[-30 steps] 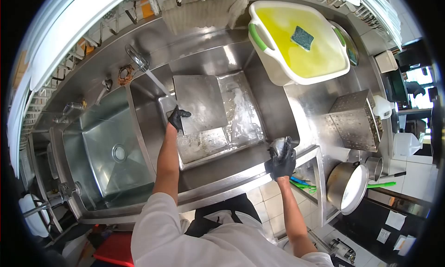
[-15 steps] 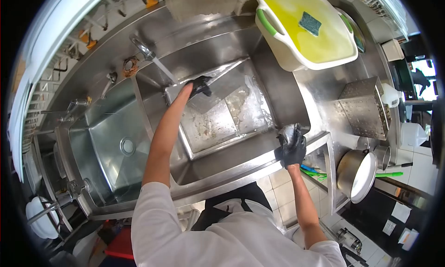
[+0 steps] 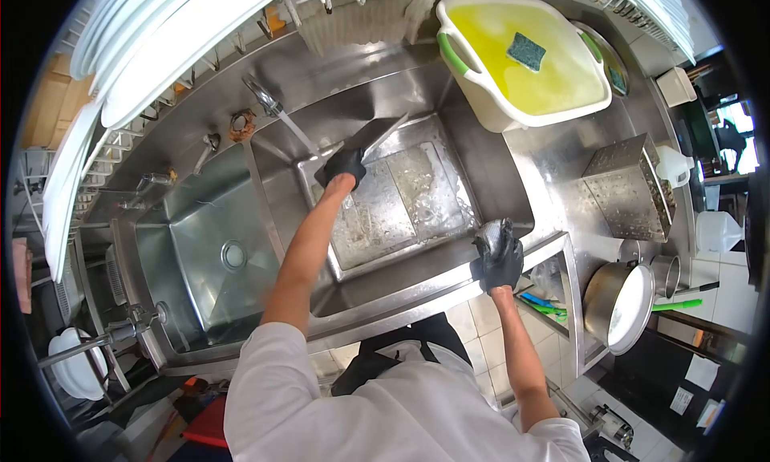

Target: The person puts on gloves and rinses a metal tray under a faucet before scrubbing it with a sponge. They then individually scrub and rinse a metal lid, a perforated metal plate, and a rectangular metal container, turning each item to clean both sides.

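My left hand [image 3: 343,167], in a black glove, is closed on a flat, thin rectangular panel [image 3: 383,135], tilted nearly edge-on above the sink basin. Water runs from the faucet [image 3: 266,98] close beside this hand. Under the panel, a wet rectangular metal tray [image 3: 373,213] lies in the basin. My right hand [image 3: 500,257], also gloved in black, is at the sink's front rim, with its fingers closed around a silvery scouring pad [image 3: 491,234], partly hidden by the glove.
A white tub [image 3: 553,119] with yellow-green liquid and a floating sponge [image 3: 526,51] stands at the back right. A box grater [image 3: 630,188] and a pot [image 3: 613,305] are on the right. The second basin [image 3: 200,253] lies left. Plates [image 3: 172,41] hang in a rack above.
My left hand has come slightly down and nearer to me, turning the panel from a broad face to nearly edge-on. My right hand stays at the rim. The camera view has shifted a little.
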A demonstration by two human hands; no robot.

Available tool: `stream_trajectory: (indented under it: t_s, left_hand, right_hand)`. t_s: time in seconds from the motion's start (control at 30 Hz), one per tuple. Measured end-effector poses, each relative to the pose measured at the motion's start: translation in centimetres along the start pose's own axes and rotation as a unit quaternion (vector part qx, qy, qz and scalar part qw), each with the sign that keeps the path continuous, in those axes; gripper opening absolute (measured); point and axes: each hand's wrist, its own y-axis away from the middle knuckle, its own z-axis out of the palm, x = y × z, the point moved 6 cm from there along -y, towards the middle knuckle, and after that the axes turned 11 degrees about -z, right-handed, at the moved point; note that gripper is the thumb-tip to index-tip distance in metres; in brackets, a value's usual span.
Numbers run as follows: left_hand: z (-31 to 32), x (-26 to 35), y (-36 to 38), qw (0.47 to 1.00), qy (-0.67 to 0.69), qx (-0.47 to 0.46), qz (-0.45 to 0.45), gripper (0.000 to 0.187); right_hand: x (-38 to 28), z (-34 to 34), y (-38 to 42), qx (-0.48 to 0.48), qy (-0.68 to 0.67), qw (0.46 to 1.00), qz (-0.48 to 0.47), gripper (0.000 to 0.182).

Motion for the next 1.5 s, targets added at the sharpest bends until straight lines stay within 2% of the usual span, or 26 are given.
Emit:
stream_trajectory:
  t_s: [0.03,0.13,0.3,0.37,0.47,0.5,0.57,0.6,0.63,0.7,0.73,0.8,0.83,0.9,0.97,1.03,1.07,1.17,1.2,1.23,1.27,1.3,1.37,1.4,1.43,1.5]
  left_hand:
    - [2.4,-1.6,-0.1,0.999,0.009,0.042,-0.019,0.033]
    - [3.0,-2.6,4.4,0.998,0.002,0.038,-0.059,0.029]
    - [5.1,-5.5,8.9,0.973,0.050,0.106,-0.200,0.026]
    - [4.4,-5.8,10.0,0.969,0.045,0.107,-0.218,0.026]
    - [5.0,-8.2,11.0,0.938,0.117,0.062,-0.320,0.029]
    - [5.0,-8.9,11.2,0.937,0.120,0.062,-0.322,0.029]
    - [3.4,-9.9,12.1,0.930,0.174,0.144,-0.291,0.035]
    - [3.0,-10.7,11.2,0.938,0.181,0.090,-0.282,0.041]
    - [3.1,-11.8,10.4,0.944,0.194,0.127,-0.236,0.040]
    - [1.1,-11.3,8.9,0.961,0.200,0.073,-0.177,0.037]
    - [-0.4,-10.8,8.2,0.960,0.201,0.075,-0.179,0.037]
    - [-1.6,-8.4,6.5,0.991,0.062,-0.023,-0.114,0.031]
    - [-1.9,-7.7,5.4,0.992,0.061,-0.023,-0.113,0.031]
    - [-2.4,-5.5,2.8,0.997,-0.041,0.005,-0.068,0.028]
    - [2.4,-6.3,-2.2,0.995,-0.037,0.038,-0.082,0.025]
    - [4.8,-3.9,-5.4,0.982,-0.078,0.153,0.082,0.026]
    - [2.0,-0.6,-4.3,0.994,-0.086,0.049,0.035,0.025]
    - [2.7,2.1,-6.7,0.996,-0.088,-0.008,0.010,0.031]
    - [4.1,1.9,-8.5,0.992,-0.090,0.061,0.060,0.038]
    - [3.0,3.0,-9.2,0.995,-0.094,-0.020,0.031,0.042]
    - [1.9,4.1,-9.3,0.994,-0.080,-0.065,0.047,0.040]
    - [4.7,2.3,-12.7,0.992,-0.062,-0.034,0.104,0.044]
    - [5.6,0.4,-15.6,0.998,0.019,-0.038,0.044,0.062]
    - [5.6,0.2,-16.2,0.997,0.013,-0.071,-0.028,0.062]
    - [6.4,-0.4,-17.9,0.997,-0.003,-0.078,-0.017,0.062]
    - [8.5,-2.3,-21.0,0.996,-0.077,-0.029,0.022,0.054]
  right_hand:
    - [0.0,0.0,-0.1,0.006,0.005,1.000,-0.016,0.079]
    - [-0.6,-0.7,-0.2,0.002,-0.009,1.000,0.005,0.078]
    - [-0.9,-0.9,-0.4,0.002,-0.033,0.999,-0.010,0.075]
    - [-0.9,-0.7,-0.3,0.013,-0.032,0.999,-0.023,0.074]
    - [-0.9,-0.8,-0.2,0.010,-0.031,0.999,-0.033,0.075]
    - [-0.9,-0.8,-0.2,0.002,-0.034,0.999,-0.017,0.075]
    - [-1.1,-0.9,-0.2,-0.006,-0.035,0.999,-0.004,0.075]
    - [-1.2,-1.0,-0.2,-0.003,-0.031,0.999,-0.013,0.075]
    - [-1.3,-1.1,-0.4,0.003,-0.027,0.999,-0.023,0.075]
    - [-1.1,-0.9,-0.3,0.024,-0.008,0.998,-0.055,0.076]
    - [-1.0,-0.8,-0.4,0.025,-0.014,0.998,-0.054,0.075]
    - [-1.1,-0.7,-0.3,0.019,-0.037,0.998,-0.040,0.075]
    - [-1.1,-0.8,-0.4,0.020,-0.038,0.998,-0.038,0.075]
    - [-1.2,-0.7,-0.5,0.001,-0.023,0.999,-0.042,0.075]
    - [-1.4,-1.1,-0.8,-0.003,-0.026,0.999,-0.022,0.075]
    - [-1.3,-1.2,-0.8,-0.009,-0.027,1.000,0.002,0.075]
    - [-1.3,-1.2,-0.8,-0.009,-0.019,1.000,-0.004,0.075]
    - [-1.0,-1.3,-0.9,-0.002,-0.022,1.000,-0.009,0.076]
    - [-0.8,-1.1,-0.9,-0.022,-0.011,1.000,0.009,0.076]
    - [-0.5,-0.9,-0.8,-0.040,-0.001,0.999,0.030,0.076]
    - [-0.2,-0.9,-0.8,-0.005,-0.020,1.000,-0.008,0.075]
    - [-0.2,-1.3,-0.9,-0.006,-0.022,1.000,-0.016,0.074]
    - [0.4,-1.2,-1.0,0.014,-0.041,0.998,-0.047,0.074]
    - [0.2,-1.9,-1.2,0.008,-0.053,0.998,-0.019,0.071]
    - [0.4,-1.9,-1.3,0.009,-0.060,0.998,0.000,0.071]
    - [0.5,-2.4,-1.5,0.052,-0.081,0.995,-0.040,0.063]
